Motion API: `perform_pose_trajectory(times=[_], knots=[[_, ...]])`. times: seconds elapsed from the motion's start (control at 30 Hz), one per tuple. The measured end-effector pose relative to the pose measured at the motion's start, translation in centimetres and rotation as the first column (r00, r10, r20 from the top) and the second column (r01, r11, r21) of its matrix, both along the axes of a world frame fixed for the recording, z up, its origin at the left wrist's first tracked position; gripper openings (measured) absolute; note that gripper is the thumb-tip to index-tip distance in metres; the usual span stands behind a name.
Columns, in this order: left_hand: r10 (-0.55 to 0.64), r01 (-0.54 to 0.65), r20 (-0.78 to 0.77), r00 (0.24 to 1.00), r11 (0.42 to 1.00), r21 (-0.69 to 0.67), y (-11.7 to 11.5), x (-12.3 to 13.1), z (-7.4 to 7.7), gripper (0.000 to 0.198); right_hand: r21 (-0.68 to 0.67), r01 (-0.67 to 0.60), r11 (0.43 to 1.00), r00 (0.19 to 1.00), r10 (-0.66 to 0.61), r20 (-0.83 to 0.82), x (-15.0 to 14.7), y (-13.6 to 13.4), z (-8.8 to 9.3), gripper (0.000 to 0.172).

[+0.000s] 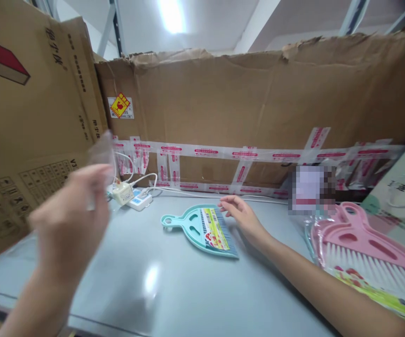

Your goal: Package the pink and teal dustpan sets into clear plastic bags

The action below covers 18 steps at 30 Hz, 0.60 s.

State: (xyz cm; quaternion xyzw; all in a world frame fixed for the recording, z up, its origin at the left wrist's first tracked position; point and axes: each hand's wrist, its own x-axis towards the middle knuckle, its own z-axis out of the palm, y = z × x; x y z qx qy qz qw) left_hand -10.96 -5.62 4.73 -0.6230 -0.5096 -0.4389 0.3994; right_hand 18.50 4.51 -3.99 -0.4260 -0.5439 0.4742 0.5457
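A turquoise mini dustpan (191,234) lies on the table with a hand brush fitted into it; the brush's grey-blue bristles (225,229) point right. A colourful printed label (213,228) covers part of the set. My right hand (242,217) rests beside the bristles, its fingers loosely bent and apart, with nothing seen in them; whether the fingertips touch the set I cannot tell. Raised at the left, my left hand (74,206) is blurred by motion. It is closed on a piece of clear plastic film (104,152), possibly a bag, that sticks up above the fingers.
Pink dustpan and brush sets (360,234) in clear wrapping lie at the right. A white power strip (141,200) with a plugged-in adapter (122,193) and cables sits at the back left. Large cardboard boxes (206,103) wall the table's (125,276) back and left side.
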Motion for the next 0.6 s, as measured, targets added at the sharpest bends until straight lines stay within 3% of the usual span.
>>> perform_pose_trajectory(times=[0.03,0.07,0.17,0.23,0.3,0.4,0.47,0.5,0.6], knots=[[-0.053,0.068,-0.194,0.979,0.995,0.068,0.9,2.6,0.3,0.033,-0.039,-0.095,0.995,0.994,0.092,-0.066,-0.2,-0.4,0.4,0.032],[-0.160,0.187,-0.349,0.923,0.981,0.045,1.8,5.0,0.3,0.031,-0.072,-0.206,0.976,0.970,0.194,-0.147,-0.4,-1.0,0.8,0.037],[-0.409,0.440,-0.611,0.678,0.892,-0.109,4.3,10.4,-1.7,0.020,-0.071,-0.438,0.896,0.844,0.383,-0.374,-1.2,-2.5,1.8,0.051],[-0.472,0.522,-0.668,0.576,0.841,-0.144,5.3,12.2,-3.7,0.017,-0.057,-0.407,0.912,0.828,0.341,-0.446,-1.6,-2.9,2.1,0.050],[-0.520,0.563,-0.674,0.525,0.806,-0.183,5.6,12.8,-5.4,0.016,-0.098,-0.286,0.953,0.863,0.212,-0.458,-1.6,-2.8,2.1,0.042],[-0.644,0.656,-0.626,0.440,0.707,-0.265,5.7,11.9,-6.2,0.020,-0.172,-0.160,0.972,0.896,0.070,-0.439,-1.2,-1.9,1.6,0.034],[-0.716,0.702,-0.517,0.469,0.657,-0.274,6.0,10.6,-5.7,0.031,-0.188,-0.127,0.974,0.899,0.033,-0.437,-0.7,-1.2,1.3,0.035],[-0.725,0.697,-0.435,0.535,0.669,-0.258,6.4,9.9,-5.3,0.033,-0.197,-0.106,0.975,0.898,0.009,-0.439,-0.5,-0.9,1.2,0.035],[-0.611,0.562,-0.194,0.767,0.787,-0.255,7.9,7.9,-4.7,0.036,-0.226,-0.026,0.974,0.888,-0.081,-0.453,-0.2,-0.6,1.3,0.033]])
